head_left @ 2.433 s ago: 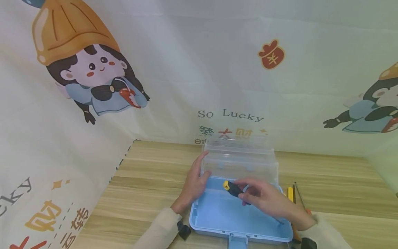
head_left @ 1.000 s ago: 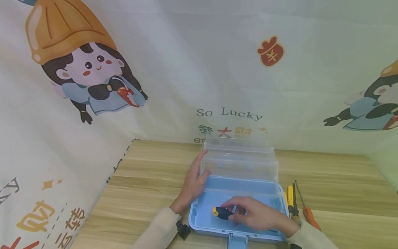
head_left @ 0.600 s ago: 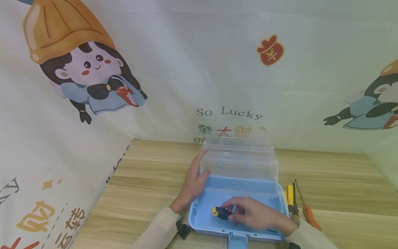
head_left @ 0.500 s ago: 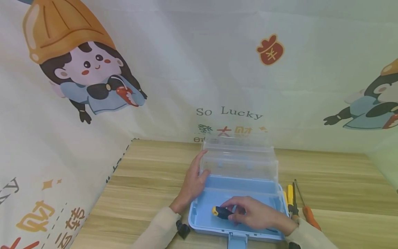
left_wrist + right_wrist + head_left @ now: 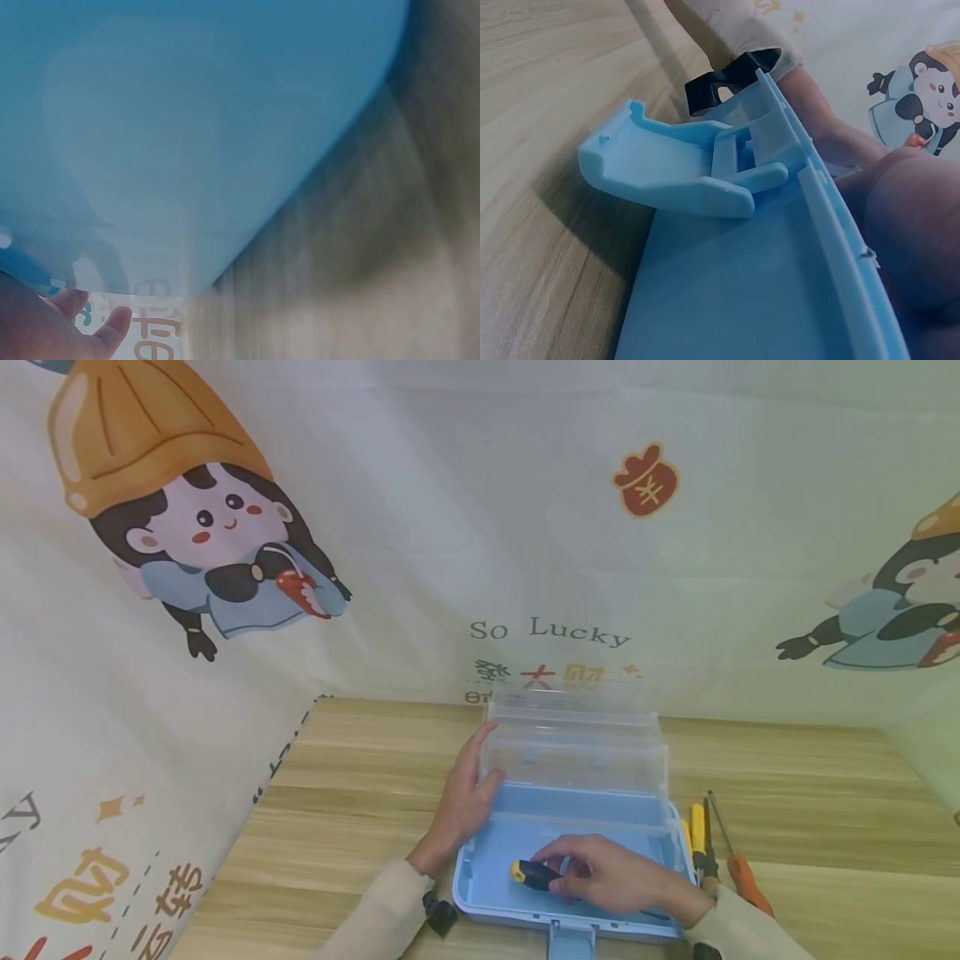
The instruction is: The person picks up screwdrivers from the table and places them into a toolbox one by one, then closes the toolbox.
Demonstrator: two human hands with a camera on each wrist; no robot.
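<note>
A light blue toolbox [image 5: 480, 893] stands on the table with its clear lid [image 5: 585, 764] tipped back. At the lid's left edge, my left hand [image 5: 463, 802] holds on, thumb on the inner side and index finger stretched up along it. My right hand [image 5: 611, 877] is low inside the box, pinching a screwdriver by its black handle [image 5: 536, 875] with a yellow end. The handle points left; most of the shaft is hidden under the hand. In the right wrist view, the front latch [image 5: 667, 161] hangs unfastened.
Right of the box lie an orange-handled screwdriver [image 5: 742, 881], a yellow-handled tool [image 5: 698, 828] and other tools partly behind the right sleeve [image 5: 738, 927]. A printed cloth [image 5: 420, 527] hangs behind the wooden table [image 5: 360, 793].
My right hand has brought the screwdriver down and toward the front left of the box, then kept still over the last second. My left hand stays at the lid.
</note>
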